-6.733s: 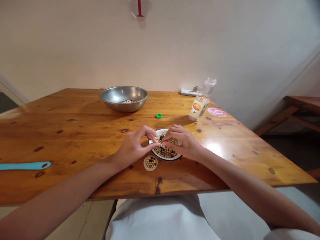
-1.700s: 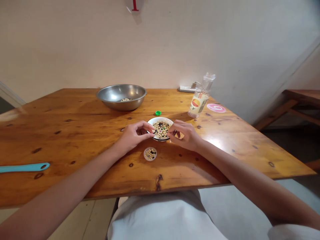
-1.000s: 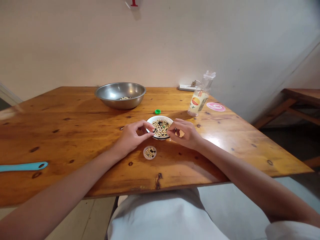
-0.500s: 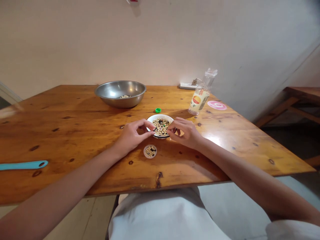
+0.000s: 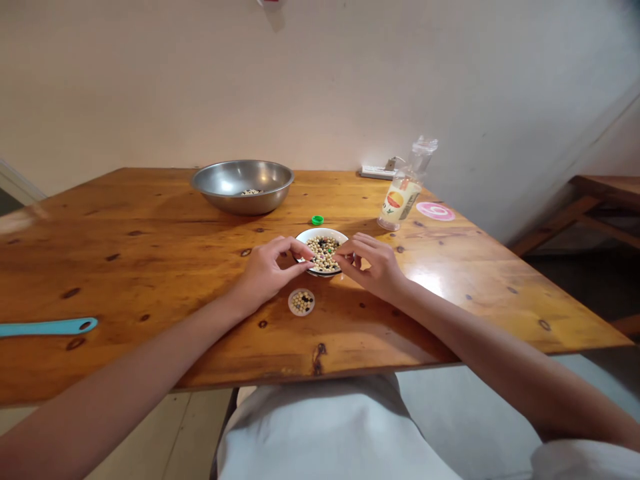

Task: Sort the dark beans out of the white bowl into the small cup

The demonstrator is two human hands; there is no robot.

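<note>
A small white bowl full of mixed pale and dark beads or beans sits mid-table. My left hand rests at its left rim, thumb and forefinger pinched together at the edge. My right hand sits at the right rim, fingertips pinched over the near edge of the contents. What either pinch holds is too small to see. Just in front of the bowl lies a small round lid holding a few of the same pieces.
A steel bowl with a few pale pieces stands at the back. A green cap, an open bottle, a pink sticker, a white power strip, and a blue utensil handle lie around the wooden table.
Both hands have stayed at the white bowl's rims; earlier they were over its contents. My right fingertips have shifted slightly inward over the bowl. The view has drifted a little.
</note>
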